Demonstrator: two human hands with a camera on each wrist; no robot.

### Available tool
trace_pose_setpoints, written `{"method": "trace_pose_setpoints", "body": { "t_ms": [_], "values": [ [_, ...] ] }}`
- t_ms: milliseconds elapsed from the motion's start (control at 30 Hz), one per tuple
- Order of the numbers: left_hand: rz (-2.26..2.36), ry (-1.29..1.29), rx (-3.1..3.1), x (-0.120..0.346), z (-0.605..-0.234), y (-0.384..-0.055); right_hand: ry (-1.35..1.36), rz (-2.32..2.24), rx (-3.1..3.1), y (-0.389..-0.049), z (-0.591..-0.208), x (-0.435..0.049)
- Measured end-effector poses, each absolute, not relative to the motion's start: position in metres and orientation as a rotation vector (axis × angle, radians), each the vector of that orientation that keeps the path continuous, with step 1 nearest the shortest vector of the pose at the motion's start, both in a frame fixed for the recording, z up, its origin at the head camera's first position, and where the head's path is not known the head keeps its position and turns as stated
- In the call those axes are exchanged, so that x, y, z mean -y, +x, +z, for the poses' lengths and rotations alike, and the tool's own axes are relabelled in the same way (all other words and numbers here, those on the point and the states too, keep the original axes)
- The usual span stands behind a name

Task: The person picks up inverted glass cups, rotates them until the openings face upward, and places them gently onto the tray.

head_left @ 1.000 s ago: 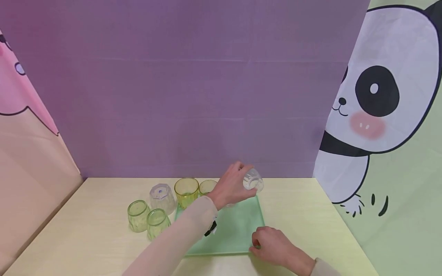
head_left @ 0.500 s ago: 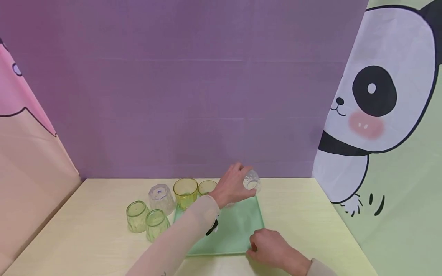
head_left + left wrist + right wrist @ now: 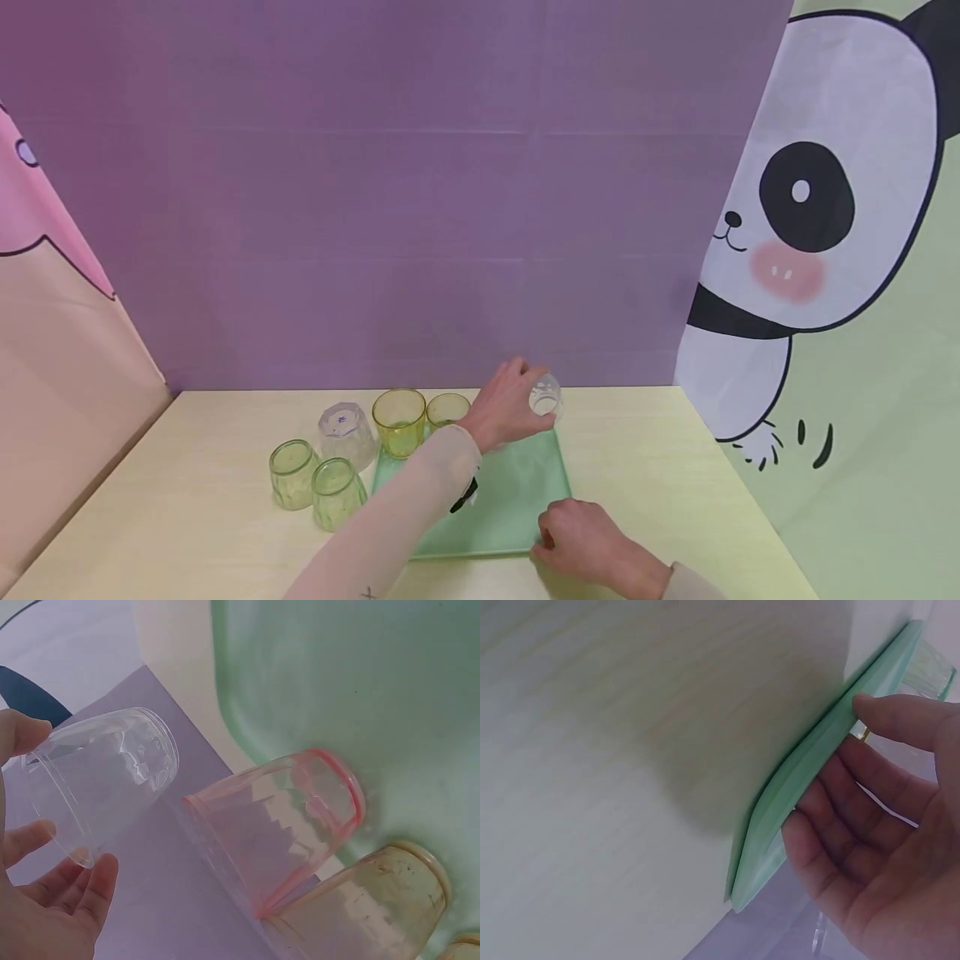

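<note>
My left hand (image 3: pixel 510 404) grips a clear drinking glass (image 3: pixel 545 394) by its rim, held tilted above the back right corner of the green tray (image 3: pixel 510 508). Beside it in the left wrist view stands a pink-tinted glass (image 3: pixel 281 817), followed by an amber one (image 3: pixel 367 907). From the head, that pink glass is mostly behind my left hand. Two yellow glasses (image 3: pixel 400 421) stand at the tray's back left. My right hand (image 3: pixel 585 537) pinches the tray's front right edge, thumb on the outer side and fingers over the rim (image 3: pixel 810 769).
Left of the tray, on the pale wooden table (image 3: pixel 210 517), stand two green glasses (image 3: pixel 337 496) and an upturned clear faceted one (image 3: pixel 348 437). A purple backdrop (image 3: pixel 420 208) rises behind the table. My left forearm (image 3: pixel 397 525) crosses over the tray.
The clear glass in my left hand has tipped a little closer to upright and shifted slightly left. The head view has swung slightly, while my right hand stays at the tray edge.
</note>
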State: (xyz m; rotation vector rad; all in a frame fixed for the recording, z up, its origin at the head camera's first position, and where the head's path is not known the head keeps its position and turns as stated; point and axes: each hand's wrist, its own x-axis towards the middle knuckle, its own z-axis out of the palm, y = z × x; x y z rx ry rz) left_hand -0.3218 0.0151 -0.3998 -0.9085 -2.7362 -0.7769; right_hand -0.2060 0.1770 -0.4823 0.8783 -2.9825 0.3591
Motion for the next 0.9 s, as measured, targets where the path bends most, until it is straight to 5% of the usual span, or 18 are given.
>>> {"method": "trace_pose_setpoints", "body": {
  "t_ms": [900],
  "values": [
    [-0.75,-0.916,2.784,-0.019,-0.425,-0.334,0.877,0.313,2.954,-0.204,-0.484,-0.177]
  ]
}}
